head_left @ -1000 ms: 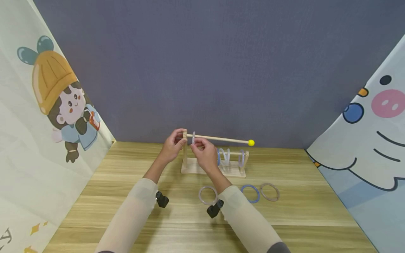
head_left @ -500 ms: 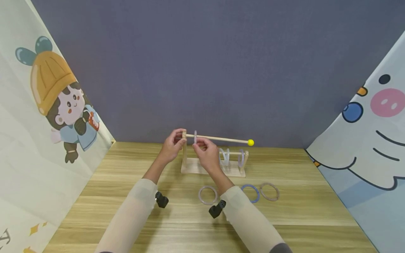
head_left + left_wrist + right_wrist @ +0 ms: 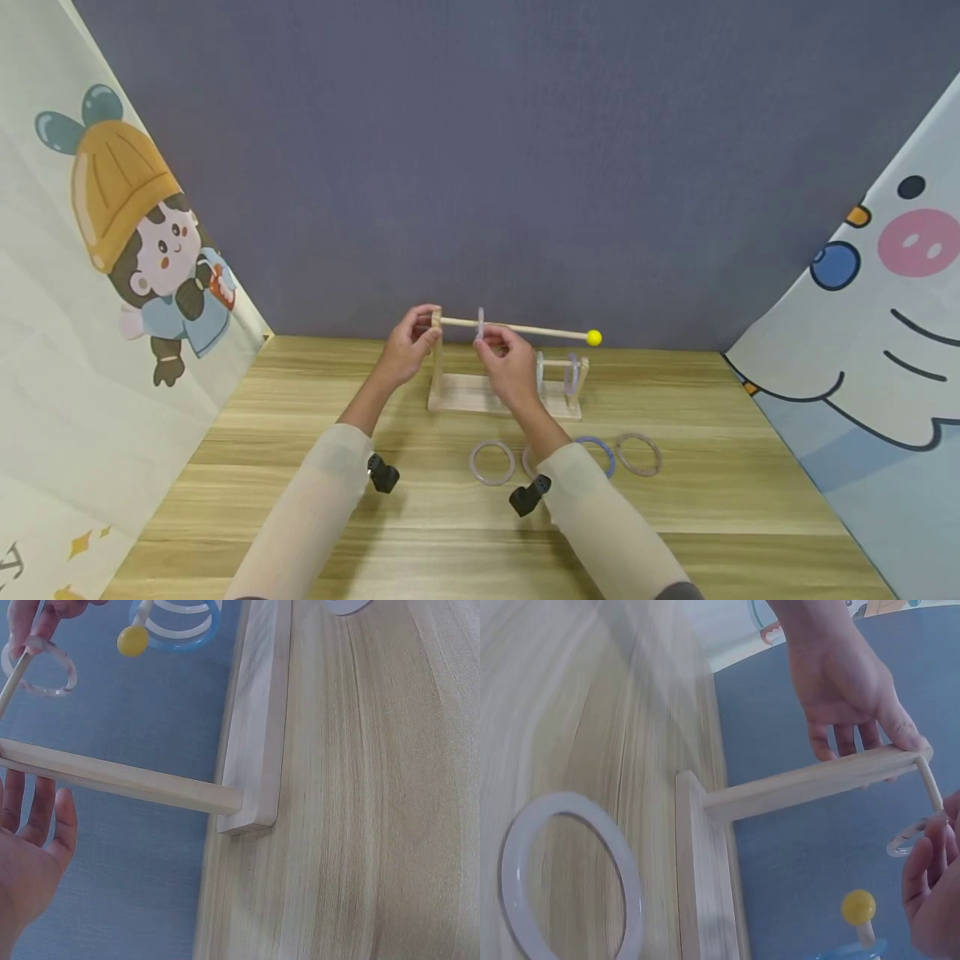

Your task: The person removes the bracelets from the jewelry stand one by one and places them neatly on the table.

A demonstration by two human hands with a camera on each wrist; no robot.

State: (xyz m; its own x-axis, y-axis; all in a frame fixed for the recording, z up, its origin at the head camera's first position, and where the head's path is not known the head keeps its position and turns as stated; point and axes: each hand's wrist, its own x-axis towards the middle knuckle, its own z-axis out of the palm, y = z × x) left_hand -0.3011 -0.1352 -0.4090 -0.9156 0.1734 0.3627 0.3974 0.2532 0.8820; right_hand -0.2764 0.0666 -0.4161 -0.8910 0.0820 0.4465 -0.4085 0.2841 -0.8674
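Note:
My left hand (image 3: 405,346) grips the top of the tall post (image 3: 438,371) of a wooden bangle stand, thumb in front and fingers behind. With thumb and fingers my right hand (image 3: 512,367) pinches a pale, translucent bangle (image 3: 481,314) that encircles the stand's upper rod (image 3: 540,331). A yellow ball (image 3: 594,337) caps that rod's right end. On the lower rod hang a white bangle (image 3: 539,367) and a lilac bangle (image 3: 572,379). A blue bangle (image 3: 196,646) also hangs there in the left wrist view; my right hand hides it in the head view.
On the table in front of the stand's base (image 3: 468,394) lie a pale bangle (image 3: 472,463), a blue bangle (image 3: 612,461) and a greyish-mauve bangle (image 3: 637,435). My right forearm partly covers another bangle (image 3: 525,462). A dark wall (image 3: 480,167) rises behind.
My right hand has slid the pale bangle rightward along the upper rod, away from the tall post. It now covers more of the hanging bangles. My left hand keeps its grip.

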